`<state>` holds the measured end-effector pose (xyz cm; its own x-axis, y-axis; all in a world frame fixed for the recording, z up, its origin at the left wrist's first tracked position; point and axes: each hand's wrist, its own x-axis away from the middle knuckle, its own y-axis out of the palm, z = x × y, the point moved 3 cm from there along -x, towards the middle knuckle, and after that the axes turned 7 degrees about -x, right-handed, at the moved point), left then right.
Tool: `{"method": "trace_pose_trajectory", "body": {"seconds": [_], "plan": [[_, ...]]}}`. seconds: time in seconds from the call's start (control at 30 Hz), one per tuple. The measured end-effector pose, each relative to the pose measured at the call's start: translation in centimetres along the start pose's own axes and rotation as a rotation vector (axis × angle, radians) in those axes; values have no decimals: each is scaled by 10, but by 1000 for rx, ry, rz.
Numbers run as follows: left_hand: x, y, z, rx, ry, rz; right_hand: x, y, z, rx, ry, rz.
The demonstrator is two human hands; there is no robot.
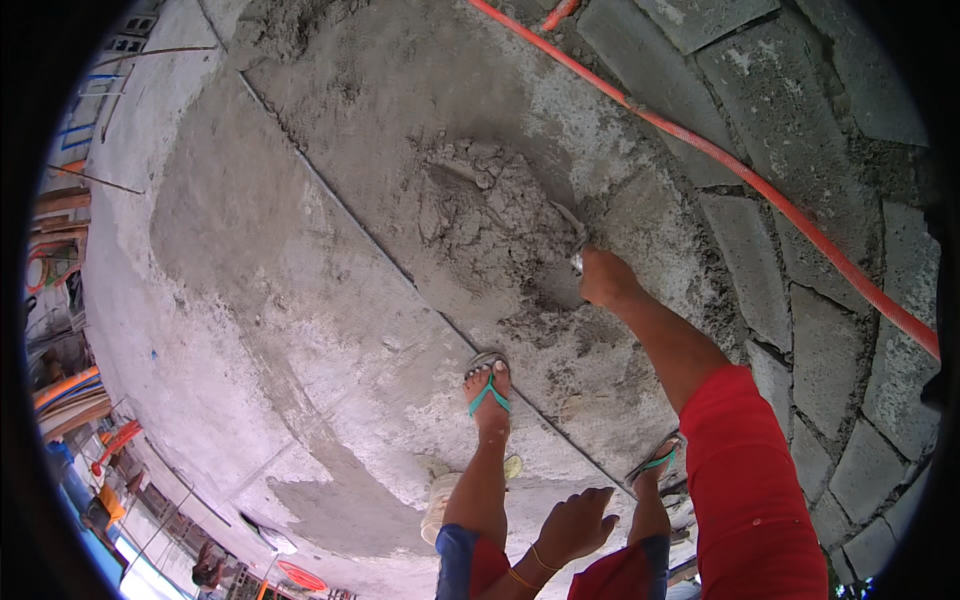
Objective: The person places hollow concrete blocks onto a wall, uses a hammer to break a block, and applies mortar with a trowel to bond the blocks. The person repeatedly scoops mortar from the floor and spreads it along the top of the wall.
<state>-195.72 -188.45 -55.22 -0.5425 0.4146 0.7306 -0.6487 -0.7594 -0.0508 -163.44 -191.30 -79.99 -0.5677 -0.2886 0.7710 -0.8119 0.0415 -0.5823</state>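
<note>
My rt hand (607, 278) grips a trowel (577, 261) (blade mostly hidden) at the rt edge of the mortar heap (485, 205) on the floor (330, 340); I'd keep it low, wrist firm. Lt hand (576, 526) empty, fingers loosely apart, btwn my legs (480, 480).

Mortar heap (485, 205): one, grey, moist-looking, lumpy and irregular, a smooth groove toward its far left side; piled on the concrete ground (330, 330). Hand tool (577, 262): one, pale metallic part showing, at the heap's right edge, otherwise mostly hidden.
</note>
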Motion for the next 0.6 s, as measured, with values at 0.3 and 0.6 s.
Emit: {"method": "trace_pose_trajectory", "body": {"seconds": [0.3, 0.6], "plan": [[-21, -7, 3, 39, 83, 201, 71, 7, 97, -67, 146, 213], [-26, 4, -3, -125, 35, 80, 133, 140, 40, -303, 9, 158]]}}
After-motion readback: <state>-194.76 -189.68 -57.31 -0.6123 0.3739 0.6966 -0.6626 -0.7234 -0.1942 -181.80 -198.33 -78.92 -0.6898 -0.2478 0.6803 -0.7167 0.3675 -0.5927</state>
